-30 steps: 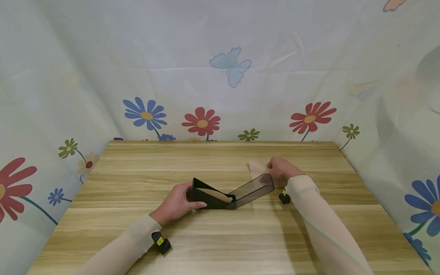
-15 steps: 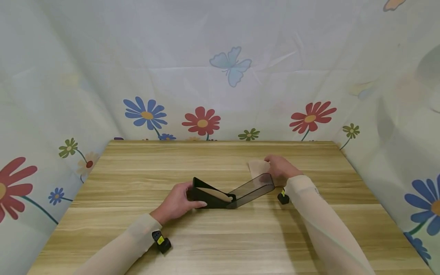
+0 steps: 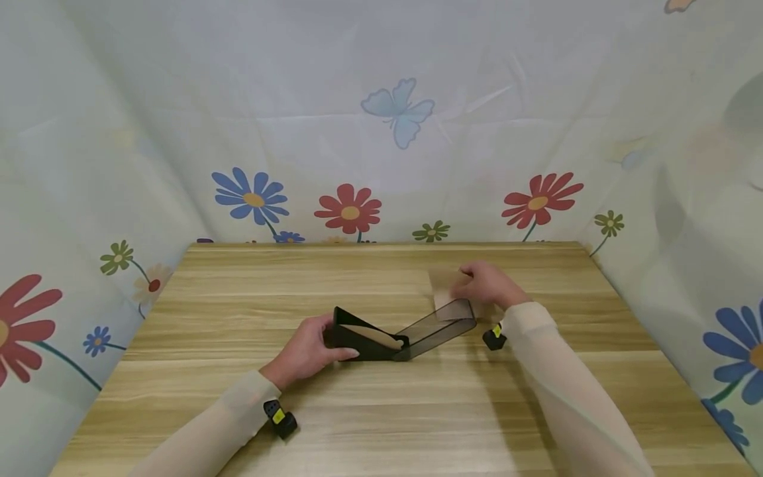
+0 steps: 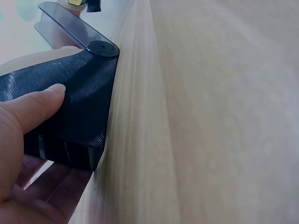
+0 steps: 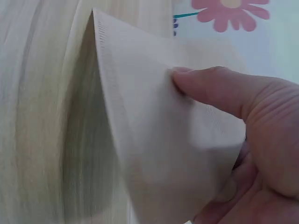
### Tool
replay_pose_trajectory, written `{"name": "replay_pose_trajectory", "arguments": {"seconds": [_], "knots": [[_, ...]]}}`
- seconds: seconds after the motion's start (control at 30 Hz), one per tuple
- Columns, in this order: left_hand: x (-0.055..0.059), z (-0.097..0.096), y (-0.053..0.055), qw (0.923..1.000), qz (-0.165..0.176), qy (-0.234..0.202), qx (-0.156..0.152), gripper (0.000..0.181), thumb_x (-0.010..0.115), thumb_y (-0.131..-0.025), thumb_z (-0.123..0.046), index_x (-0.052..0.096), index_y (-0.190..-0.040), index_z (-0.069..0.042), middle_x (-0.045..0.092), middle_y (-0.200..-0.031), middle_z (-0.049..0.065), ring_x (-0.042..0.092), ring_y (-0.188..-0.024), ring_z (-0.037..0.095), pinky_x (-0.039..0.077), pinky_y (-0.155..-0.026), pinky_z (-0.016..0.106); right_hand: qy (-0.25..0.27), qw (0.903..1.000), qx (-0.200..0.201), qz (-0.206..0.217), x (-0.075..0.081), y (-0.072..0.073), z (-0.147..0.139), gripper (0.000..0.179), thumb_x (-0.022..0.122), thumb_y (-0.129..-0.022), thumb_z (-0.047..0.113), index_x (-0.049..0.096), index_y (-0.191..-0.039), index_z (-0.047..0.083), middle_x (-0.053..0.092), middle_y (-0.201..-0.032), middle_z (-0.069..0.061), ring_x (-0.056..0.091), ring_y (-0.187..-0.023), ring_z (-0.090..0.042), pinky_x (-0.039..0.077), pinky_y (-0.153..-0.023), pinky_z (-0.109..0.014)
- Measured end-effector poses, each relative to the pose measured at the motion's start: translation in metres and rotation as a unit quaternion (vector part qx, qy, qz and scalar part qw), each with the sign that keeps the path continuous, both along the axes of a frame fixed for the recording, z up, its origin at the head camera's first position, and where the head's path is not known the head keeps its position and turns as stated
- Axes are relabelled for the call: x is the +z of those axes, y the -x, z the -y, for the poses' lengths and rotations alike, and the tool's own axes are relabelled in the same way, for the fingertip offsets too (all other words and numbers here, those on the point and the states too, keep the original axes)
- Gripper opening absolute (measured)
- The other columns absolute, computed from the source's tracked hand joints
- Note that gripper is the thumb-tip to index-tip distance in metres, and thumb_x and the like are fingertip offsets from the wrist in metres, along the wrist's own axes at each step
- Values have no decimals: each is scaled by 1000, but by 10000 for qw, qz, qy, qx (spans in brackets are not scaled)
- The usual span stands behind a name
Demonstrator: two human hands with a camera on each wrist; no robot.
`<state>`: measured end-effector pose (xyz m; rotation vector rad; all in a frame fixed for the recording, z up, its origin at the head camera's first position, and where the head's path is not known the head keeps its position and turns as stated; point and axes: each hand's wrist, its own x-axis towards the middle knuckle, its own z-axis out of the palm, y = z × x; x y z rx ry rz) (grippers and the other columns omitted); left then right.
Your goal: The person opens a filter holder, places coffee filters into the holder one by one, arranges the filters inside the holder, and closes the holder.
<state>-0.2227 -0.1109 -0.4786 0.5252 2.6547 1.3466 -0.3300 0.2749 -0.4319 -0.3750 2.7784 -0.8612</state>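
Note:
My left hand (image 3: 305,351) grips the closed end of a black filter box (image 3: 363,348), thumb on its near side and fingers behind. The box lies on its side on the table; in the left wrist view its ribbed face (image 4: 79,98) fills the left part. A smoky see-through lid (image 3: 438,329) swings out to the right on its hinge. Tan paper filters (image 3: 375,336) show inside the box. Beyond the lid my right hand (image 3: 490,285) pinches a tan paper coffee filter (image 5: 145,107) with a crimped edge, its thumb on the near face. Some of the right fingers are hidden behind the paper.
The wood-grain table (image 3: 357,424) extends around both hands. A white cloth printed with flowers (image 3: 346,119) hangs behind and along both sides. Small black-and-yellow cameras (image 3: 280,419) sit at the wrists.
My right hand has moved slightly away toward the back of the table, and the filter has risen with it. The left hand, box and lid have stayed in place.

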Motion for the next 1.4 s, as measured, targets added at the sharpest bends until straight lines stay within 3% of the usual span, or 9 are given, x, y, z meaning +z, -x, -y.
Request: {"name": "replay_pose_trajectory", "arguments": {"seconds": [0.17,0.33,0.43,0.6,0.77,0.97,1.17,1.3,1.4], "knots": [[0,0,1,10000,-63,2,-28,41,88,-81,-37,71,-114,-20,74,-107,-7,62,-92,10,52,-83,29,440,9989,-136,-106,9,-9,-4,34,77,-92,27,52,-76,11,39,-66,2,37,-60,-17,35,-61,-33],[-3,1,1,10000,-68,23,-37,42,88,-81,-40,70,-113,-21,73,-106,-8,62,-90,9,52,-81,28,830,9959,-264,-254,17,-15,-9,43,76,-94,31,45,-73,10,33,-63,3,32,-57,-16,33,-56,-31],[-3,1,1,10000,-43,-12,-38,43,88,-81,-41,70,-114,-21,73,-106,-8,62,-90,10,52,-81,28,967,9939,-353,-407,24,-17,-8,36,76,-95,32,56,-77,8,48,-65,1,41,-61,-16,37,-59,-31],[-3,1,1,10000,37,-66,-5,43,88,-80,-39,70,-114,-20,74,-106,-7,61,-89,11,52,-80,28,967,9933,-184,-607,39,-22,0,22,75,-95,32,75,-96,10,76,-88,-6,59,-74,-18,45,-67,-31],[-3,1,1,10000,29,-69,12,42,89,-80,-38,71,-114,-20,74,-106,-7,62,-90,11,52,-81,28,1062,9909,52,-831,61,-32,13,21,75,-95,30,76,-90,10,75,-80,-5,57,-68,-18,44,-63,-31],[-4,1,1,9999,49,-130,-17,43,88,-80,-37,70,-115,-19,74,-107,-6,63,-91,11,52,-81,28,944,9900,254,-1017,84,-47,32,37,74,-96,31,57,-70,10,43,-60,2,36,-59,-14,33,-58,-29],[-3,0,0,9999,76,-147,-27,43,88,-81,-37,70,-116,-19,74,-108,-6,63,-91,11,53,-81,28,984,9874,453,-1155,99,-59,49,33,74,-96,27,59,-71,13,46,-63,3,39,-61,-15,35,-60,-29],[-2,-1,0,9999,36,-155,-23,42,88,-81,-35,70,-115,-19,75,-108,-6,63,-91,11,52,-81,28,1099,9845,625,-1218,107,-66,58,34,74,-96,25,57,-69,12,38,-63,3,36,-60,-14,34,-60,-28],[0,-1,-1,9999,41,-161,-13,41,88,-81,-33,71,-115,-19,75,-108,-6,63,-91,11,53,-82,29,1241,9831,756,-1117,110,-69,65,20,74,-96,22,71,-78,15,52,-67,2,43,-62,-14,37,-60,-27]]}}
